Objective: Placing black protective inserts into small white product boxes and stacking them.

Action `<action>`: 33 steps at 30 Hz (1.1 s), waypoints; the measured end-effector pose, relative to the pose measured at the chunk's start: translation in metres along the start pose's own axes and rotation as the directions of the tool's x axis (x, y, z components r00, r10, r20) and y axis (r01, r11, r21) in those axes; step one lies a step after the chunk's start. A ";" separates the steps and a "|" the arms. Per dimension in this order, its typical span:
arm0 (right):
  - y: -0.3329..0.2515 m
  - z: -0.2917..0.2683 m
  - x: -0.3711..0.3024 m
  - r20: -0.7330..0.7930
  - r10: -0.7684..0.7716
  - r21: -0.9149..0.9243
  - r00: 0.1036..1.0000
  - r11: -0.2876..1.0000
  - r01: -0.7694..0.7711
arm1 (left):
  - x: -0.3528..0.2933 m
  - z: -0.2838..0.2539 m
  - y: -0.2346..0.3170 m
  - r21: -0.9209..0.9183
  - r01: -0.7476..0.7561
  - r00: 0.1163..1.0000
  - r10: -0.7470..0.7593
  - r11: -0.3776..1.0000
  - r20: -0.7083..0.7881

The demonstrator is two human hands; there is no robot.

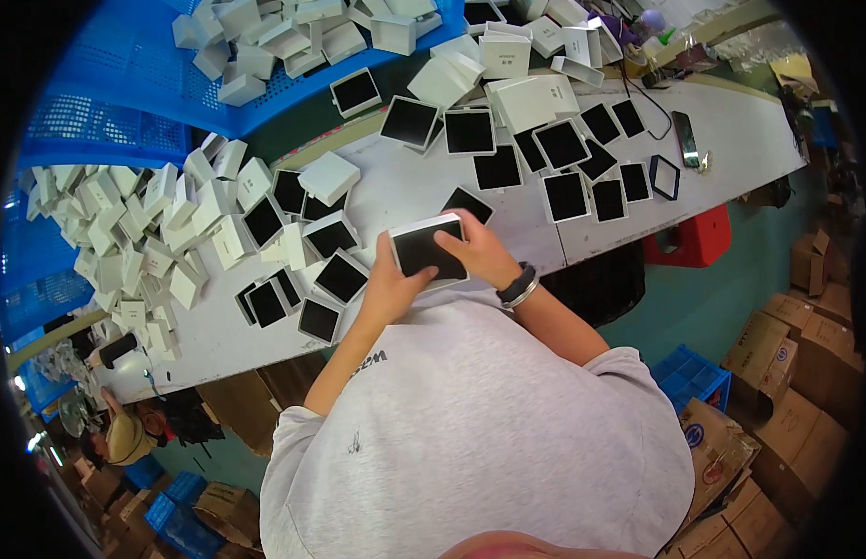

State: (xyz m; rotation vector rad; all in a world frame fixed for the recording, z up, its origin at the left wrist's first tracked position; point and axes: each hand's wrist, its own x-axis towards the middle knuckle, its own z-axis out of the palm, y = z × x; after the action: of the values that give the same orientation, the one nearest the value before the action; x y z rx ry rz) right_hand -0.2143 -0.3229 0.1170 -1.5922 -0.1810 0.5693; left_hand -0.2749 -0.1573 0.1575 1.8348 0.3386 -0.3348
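Between both hands, just over the near side of the table, I hold a white box with a black inside [416, 247]. My left hand [393, 289] wraps its left edge, the thumb lying on the black face. On the right side my right hand [486, 250] grips it, its thumb also pressed onto the black. Just beyond it lies another black-faced white box [469, 203], partly hidden by my right hand. Left of my hands, an open white box with black lining [343, 276] rests beside several like it.
A heap of white boxes [163, 214] covers the table's left part. Blue plastic crates [107, 121] stand behind it, one filled with white boxes. More black-lined boxes [567, 197], a phone [684, 138] and a black frame [665, 177] lie rightward. A red stool [703, 240] and cartons [764, 349] stand right.
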 end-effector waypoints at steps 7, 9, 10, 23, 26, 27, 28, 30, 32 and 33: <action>0.001 -0.004 -0.006 0.085 0.160 -0.053 0.983 0.986 -0.156 | -0.007 -0.002 -0.024 -0.135 -0.013 0.998 0.005 0.991 -0.058; 0.005 0.003 -0.002 -0.003 0.077 -0.290 0.997 0.954 -0.074 | -0.008 0.004 -0.025 -0.078 0.016 0.984 -0.029 0.997 -0.176; 0.012 0.004 0.002 0.037 0.146 -0.401 0.989 0.908 -0.119 | -0.004 0.002 -0.046 -0.032 0.014 0.976 -0.021 0.999 -0.217; -0.058 -0.295 0.305 -0.544 -0.452 -0.605 0.707 0.795 0.044 | 0.110 -0.058 -0.003 0.625 0.021 0.772 0.384 0.781 -0.507; -0.042 -0.310 0.400 -0.373 -0.223 -0.814 0.900 0.544 -0.203 | 0.134 -0.028 0.001 0.500 -0.006 0.805 0.301 0.866 -0.511; -0.039 -0.306 0.421 -0.379 -0.085 -0.817 0.921 0.499 -0.291 | 0.137 -0.015 0.003 0.429 0.009 0.815 0.242 0.903 -0.527; -0.036 -0.306 0.438 -0.388 0.056 -0.818 0.920 0.438 -0.372 | 0.142 -0.005 0.007 0.510 -0.006 0.833 0.286 0.860 -0.474; -0.028 -0.313 0.458 -0.391 0.014 -0.836 0.920 0.414 -0.361 | 0.142 0.009 0.013 0.530 0.013 0.854 0.267 0.848 -0.447; -0.035 -0.335 0.456 -0.403 -0.054 -0.791 0.914 0.523 -0.318 | 0.136 0.007 -0.002 0.445 0.052 0.849 0.195 0.894 -0.492; -0.036 -0.349 0.448 -0.429 -0.144 -0.714 0.892 0.659 -0.237 | 0.134 0.008 -0.008 0.354 0.066 0.837 0.142 0.933 -0.528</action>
State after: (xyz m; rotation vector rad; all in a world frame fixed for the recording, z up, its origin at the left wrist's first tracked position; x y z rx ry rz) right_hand 0.3393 -0.4294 0.0417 -2.5234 -0.0085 0.1159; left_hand -0.1557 -0.1542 0.0952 2.2856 0.6692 0.1899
